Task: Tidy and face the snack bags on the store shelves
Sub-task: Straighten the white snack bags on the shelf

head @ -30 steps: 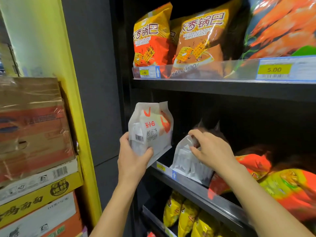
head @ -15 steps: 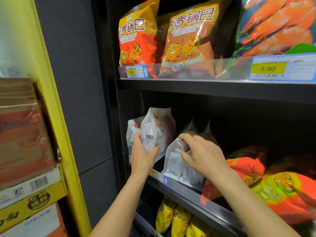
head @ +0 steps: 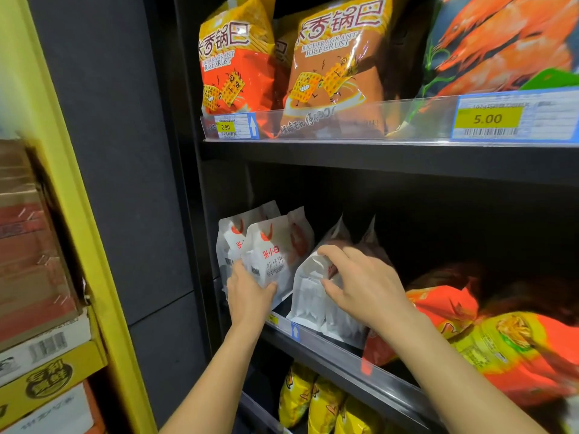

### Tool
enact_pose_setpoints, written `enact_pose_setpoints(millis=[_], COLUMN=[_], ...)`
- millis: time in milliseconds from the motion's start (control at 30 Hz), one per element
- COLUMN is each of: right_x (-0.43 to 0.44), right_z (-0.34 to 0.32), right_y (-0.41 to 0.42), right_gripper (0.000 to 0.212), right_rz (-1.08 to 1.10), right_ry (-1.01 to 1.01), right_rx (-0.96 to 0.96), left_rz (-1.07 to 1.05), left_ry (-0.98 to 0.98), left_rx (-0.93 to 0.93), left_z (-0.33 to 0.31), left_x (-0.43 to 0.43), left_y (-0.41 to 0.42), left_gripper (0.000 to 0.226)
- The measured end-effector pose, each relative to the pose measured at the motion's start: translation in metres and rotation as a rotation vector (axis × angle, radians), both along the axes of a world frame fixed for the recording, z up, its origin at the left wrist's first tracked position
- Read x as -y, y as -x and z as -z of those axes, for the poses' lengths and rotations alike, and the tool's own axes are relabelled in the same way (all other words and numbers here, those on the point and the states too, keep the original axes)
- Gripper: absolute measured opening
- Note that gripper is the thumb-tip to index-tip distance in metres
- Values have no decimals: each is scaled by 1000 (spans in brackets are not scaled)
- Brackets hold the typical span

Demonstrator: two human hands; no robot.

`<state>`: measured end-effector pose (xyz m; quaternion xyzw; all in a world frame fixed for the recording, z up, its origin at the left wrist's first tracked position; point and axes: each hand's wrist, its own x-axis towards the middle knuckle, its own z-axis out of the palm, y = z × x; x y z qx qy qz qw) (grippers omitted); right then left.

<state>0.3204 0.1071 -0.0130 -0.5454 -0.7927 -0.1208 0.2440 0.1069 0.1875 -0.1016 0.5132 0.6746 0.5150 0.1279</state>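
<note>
Two white bags [head: 277, 245] standing upright at the shelf's [head: 329, 350] left end, labels out; two leaning bags [head: 308, 299] right beside them, side-on.

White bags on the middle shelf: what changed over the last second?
The left hand moved the front white bag from in front of the middle shelf back into it, against a second white bag behind it, and still grips it. The right hand still holds the top of the leaning white bag. The rice crust bags above stayed put.

A dark grey wall panel [head: 125, 183] stood between a yellow post [head: 78, 214] and the black shelving unit [head: 376, 161]; stacked cardboard cartons [head: 34, 277] sat left of the post.
</note>
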Motion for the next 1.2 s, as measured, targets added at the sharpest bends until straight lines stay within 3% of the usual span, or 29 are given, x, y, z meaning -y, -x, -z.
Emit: enact_pose_setpoints(millis=[200,333,467,567,767,967,1100,1200], right_x=[1,3,2,6,11,14,17,17], right_z=[-1,-3,-2,-4,-2,2,0,0], right_y=[1,1,2,0,-9,-13,-14,-13], right_gripper=[53,56,66,70,48,32,31,30], right_rz=[-14,-17,-14,-7,45,63,59,48], right_ry=[4,11,6,5,-2,-7,-17,-22], right_rx=[-6,-4,-19,-32,3,58,62,56], left_rz=[-32,52,356,420,378,321,275,241], left_ry=[-81,-338,-235,-173,-123,-11,-71,-148], left_rx=[59,60,41,16,39,38,65,95], left_z=[-3,-7,-18,-18,-16,-25,-24,-30], left_x=[16,48,63,58,52,49,47,54], left_y=[-4,-21,-47,-59,-69,-75,-74,-65], left_gripper=[100,71,73,81,83,100,75,69])
